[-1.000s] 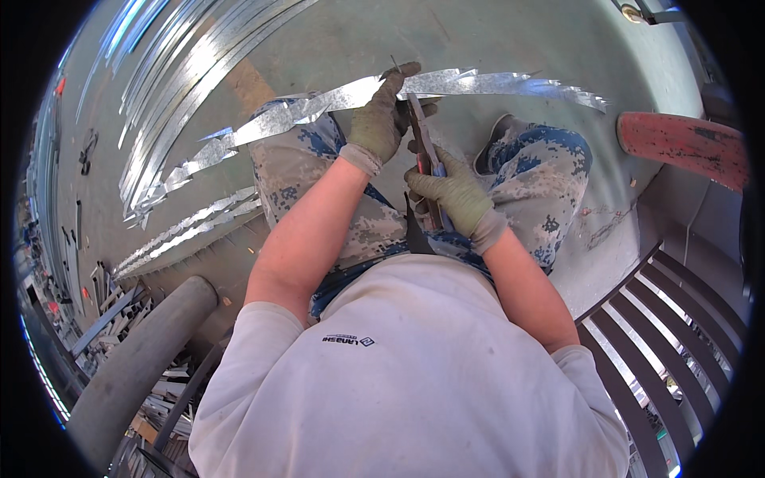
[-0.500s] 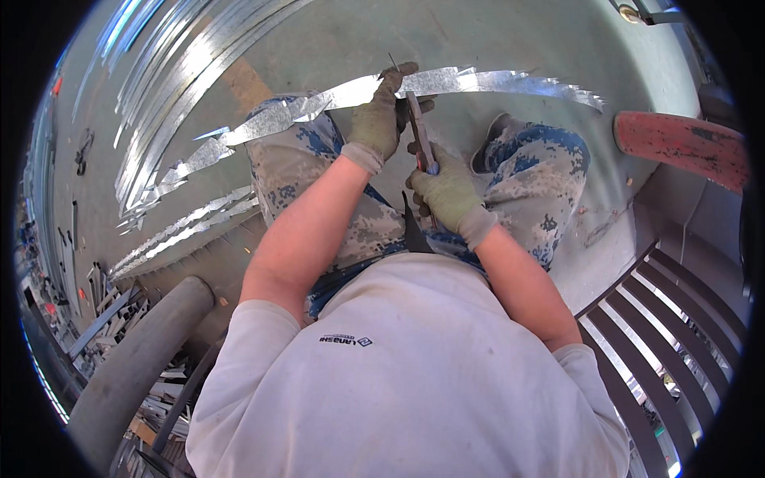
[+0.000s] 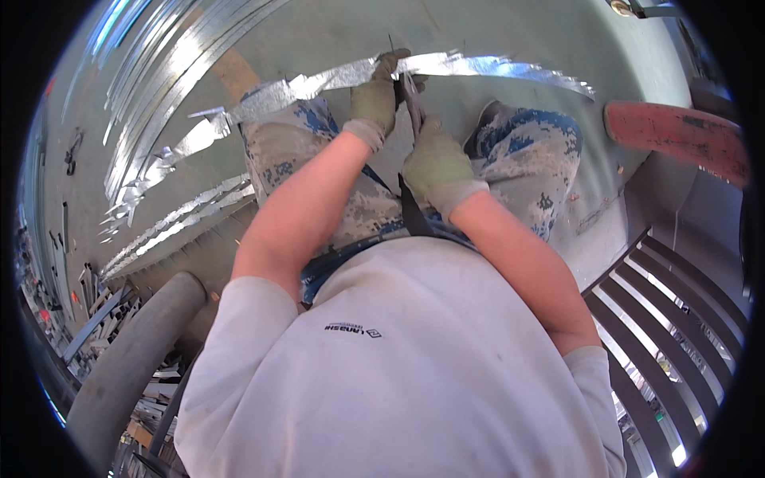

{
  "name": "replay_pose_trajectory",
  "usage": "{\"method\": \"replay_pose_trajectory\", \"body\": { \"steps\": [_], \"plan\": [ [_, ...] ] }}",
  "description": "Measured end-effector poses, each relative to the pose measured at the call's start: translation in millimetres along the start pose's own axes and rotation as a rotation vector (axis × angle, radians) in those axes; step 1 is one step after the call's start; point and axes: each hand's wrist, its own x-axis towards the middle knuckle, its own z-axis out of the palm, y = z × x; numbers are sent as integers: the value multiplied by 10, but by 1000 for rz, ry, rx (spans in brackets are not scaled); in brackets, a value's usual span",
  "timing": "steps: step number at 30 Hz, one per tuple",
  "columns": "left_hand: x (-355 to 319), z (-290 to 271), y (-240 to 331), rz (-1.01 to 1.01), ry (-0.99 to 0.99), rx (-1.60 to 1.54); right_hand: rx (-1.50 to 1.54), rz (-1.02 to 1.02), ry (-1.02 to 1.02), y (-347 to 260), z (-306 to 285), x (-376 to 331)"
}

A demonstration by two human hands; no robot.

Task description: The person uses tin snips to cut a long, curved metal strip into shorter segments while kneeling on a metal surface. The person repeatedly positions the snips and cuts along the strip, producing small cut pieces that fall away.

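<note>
A long, shiny sheet-metal strip (image 3: 486,65) with jagged, notched edges stretches across above my knees. My left hand (image 3: 373,105), in a greenish work glove with darkened fingers, is closed on the middle of it. Just right of that grip, tin snips (image 3: 413,105) point up at the strip, their tips meeting its lower edge. My right hand (image 3: 438,161), gloved too, is wrapped round the handles, which it hides. Whether the blades are apart or together I cannot make out. A thin dark spike sticks up beside my left fingertips.
Many loose metal strips (image 3: 171,72) lie fanned on the floor at the far left, with further jagged strips (image 3: 179,219) nearer. Chair armrests flank me, a grey one (image 3: 139,362) left and a worn red one (image 3: 673,135) right. A slatted panel (image 3: 669,342) stands at lower right.
Both hands and the strip sit slightly higher in view. My right hand has moved up toward the strip and turned, now covering the handles; the snips' tips have reached the strip's edge.
</note>
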Motion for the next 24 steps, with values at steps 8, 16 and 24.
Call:
{"method": "replay_pose_trajectory", "body": {
  "steps": [8,16,24],
  "plan": [
    [115,-107,-94,-9,15,86,-96,58,-13,-102,-15,100],
    [173,-79,-103,37,23,32,-88,47,-5,-87,-41,48],
    [410,-196,-181,112,33,214,-115,-101,14,-77,-136,209]
  ]
}}
